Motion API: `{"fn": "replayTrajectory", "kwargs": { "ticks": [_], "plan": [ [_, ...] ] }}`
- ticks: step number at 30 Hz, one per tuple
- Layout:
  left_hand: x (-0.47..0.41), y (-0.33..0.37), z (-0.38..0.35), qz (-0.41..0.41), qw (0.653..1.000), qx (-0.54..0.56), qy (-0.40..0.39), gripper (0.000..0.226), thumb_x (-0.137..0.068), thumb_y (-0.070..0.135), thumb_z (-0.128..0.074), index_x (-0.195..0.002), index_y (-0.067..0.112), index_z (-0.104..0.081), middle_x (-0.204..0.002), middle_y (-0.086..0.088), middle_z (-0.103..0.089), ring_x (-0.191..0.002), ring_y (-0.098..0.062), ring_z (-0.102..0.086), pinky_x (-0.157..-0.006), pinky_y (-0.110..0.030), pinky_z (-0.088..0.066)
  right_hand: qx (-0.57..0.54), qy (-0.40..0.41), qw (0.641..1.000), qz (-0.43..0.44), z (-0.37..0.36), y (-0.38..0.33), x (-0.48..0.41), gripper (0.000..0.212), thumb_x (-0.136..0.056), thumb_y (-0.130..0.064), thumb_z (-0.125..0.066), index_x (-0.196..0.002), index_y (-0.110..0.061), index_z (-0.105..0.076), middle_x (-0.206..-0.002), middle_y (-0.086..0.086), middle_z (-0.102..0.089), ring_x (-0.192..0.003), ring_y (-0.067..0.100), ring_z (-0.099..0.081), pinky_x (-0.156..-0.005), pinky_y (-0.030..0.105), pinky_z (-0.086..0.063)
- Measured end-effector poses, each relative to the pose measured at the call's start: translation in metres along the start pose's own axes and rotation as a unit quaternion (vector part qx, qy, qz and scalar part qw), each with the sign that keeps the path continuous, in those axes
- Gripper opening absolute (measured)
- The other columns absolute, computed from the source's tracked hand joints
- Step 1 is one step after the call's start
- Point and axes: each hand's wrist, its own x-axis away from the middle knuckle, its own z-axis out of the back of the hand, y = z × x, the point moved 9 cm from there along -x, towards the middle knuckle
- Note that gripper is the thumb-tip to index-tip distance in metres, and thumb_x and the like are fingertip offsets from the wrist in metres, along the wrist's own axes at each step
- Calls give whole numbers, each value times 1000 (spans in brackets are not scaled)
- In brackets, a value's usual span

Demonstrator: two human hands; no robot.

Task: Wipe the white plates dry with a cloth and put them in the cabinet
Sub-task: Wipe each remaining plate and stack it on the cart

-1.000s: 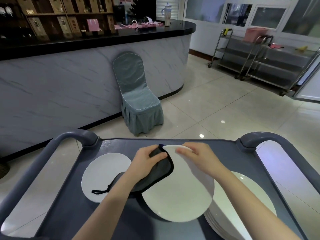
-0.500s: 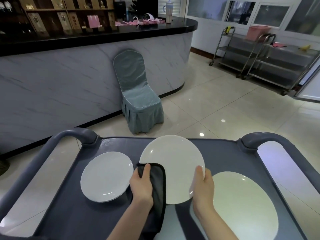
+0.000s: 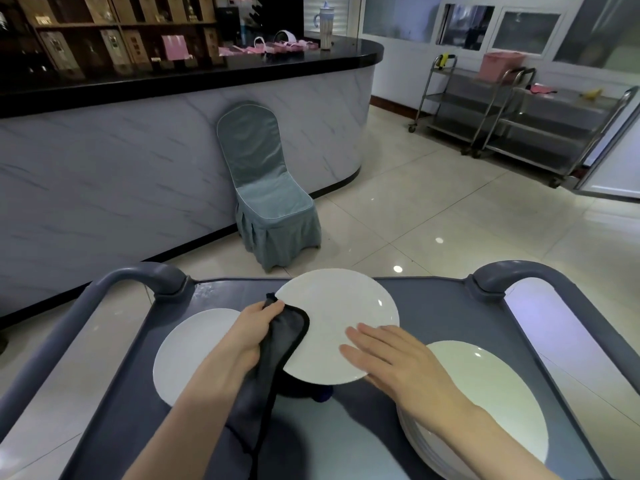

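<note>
head view, looking down, close.

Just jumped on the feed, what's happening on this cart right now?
A person is drying a white plate, held a little above the grey cart. The left hand grips a dark cloth wrapped over the plate's left edge, and the right hand lies flat on its face with the fingers straight. A single plate lies on the left of the cart and a stack of plates sits on the right. No cabinet is in view.
</note>
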Motion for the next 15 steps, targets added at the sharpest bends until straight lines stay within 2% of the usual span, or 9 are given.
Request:
{"fn": "replayTrajectory", "kwargs": {
  "ticks": [2, 4, 6, 9, 11, 12, 13, 14, 15],
  "plan": [
    [3, 1, -1, 7, 999, 41, -19, 19, -101, 11, -49, -99, 2, -66, -94, -15, -71, -88, -26, -66, -90, -37, -50, -14, 10, 1000, -16, 3, -2, -3, 23, -85, -14, -74, -107, -18, -78, -118, 0, -74, -105, 22, -72, -80, 33, -59],
    [9, 2, -3, 14, 995, 91, -25, 21, -102, 15, -48, -94, 7, -65, -89, -13, -70, -82, -23, -67, -86, -36, -51, -55, 6, 997, -56, 4, 0, -6, 33, -75, -12, -86, -107, -20, -78, -119, -3, -73, -104, 19, -73, -76, 32, -60],
    [16, 1, -10, 33, 988, 148, -36, 24, -100, 26, -52, -97, 7, -65, -88, -12, -71, -78, -22, -68, -75, -34, -52, -111, 8, 989, -96, 7, 3, -9, 29, -84, -19, -79, -112, -23, -76, -126, -9, -70, -109, 13, -70, -79, 30, -59],
    [25, 8, -29, 28, 979, 194, -59, 38, -94, 36, -60, -121, 10, -64, -113, -11, -67, -96, -24, -67, -83, -33, -53, -211, -28, 965, -155, 5, 0, -19, 31, -100, -38, -55, -129, -32, -67, -135, -23, -60, -120, -4, -59, -94, 22, -50],
    [29, 19, -43, -34, 980, 185, -60, 40, -96, 36, -58, -135, 29, -57, -125, 2, -66, -99, -14, -70, -81, -28, -55, -252, -42, 945, -202, 1, 0, -23, 36, -101, -48, -45, -133, -42, -59, -120, -43, -58, -110, -19, -55, -92, 11, -43],
    [31, 25, -50, -68, 982, 167, -61, 41, -98, 36, -54, -139, 37, -51, -131, 8, -63, -106, -9, -68, -87, -27, -54, -270, -39, 934, -230, -1, 2, -24, 34, -100, -50, -43, -132, -47, -55, -104, -48, -58, -96, -21, -55, -85, 8, -42],
    [35, 29, -56, -104, 984, 132, -59, 43, -100, 39, -49, -143, 42, -44, -139, 12, -56, -118, -6, -61, -100, -29, -48, -301, -24, 916, -264, -1, 7, -25, 30, -99, -51, -43, -126, -47, -56, -91, -43, -60, -83, -16, -55, -78, 10, -42],
    [39, 35, -63, -149, 984, 79, -53, 45, -102, 40, -44, -147, 46, -36, -150, 15, -45, -132, -5, -49, -113, -33, -37, -352, 1, 887, -300, -2, 12, -26, 24, -100, -47, -46, -116, -44, -63, -83, -32, -62, -76, -9, -54, -73, 15, -43],
    [45, 40, -69, -201, 979, 9, -39, 48, -104, 39, -40, -150, 47, -27, -158, 17, -30, -143, -4, -32, -121, -35, -24, -419, 36, 842, -338, -3, 18, -27, 20, -101, -40, -49, -103, -40, -69, -81, -26, -65, -74, -6, -55, -71, 17, -43]
  ]
}}
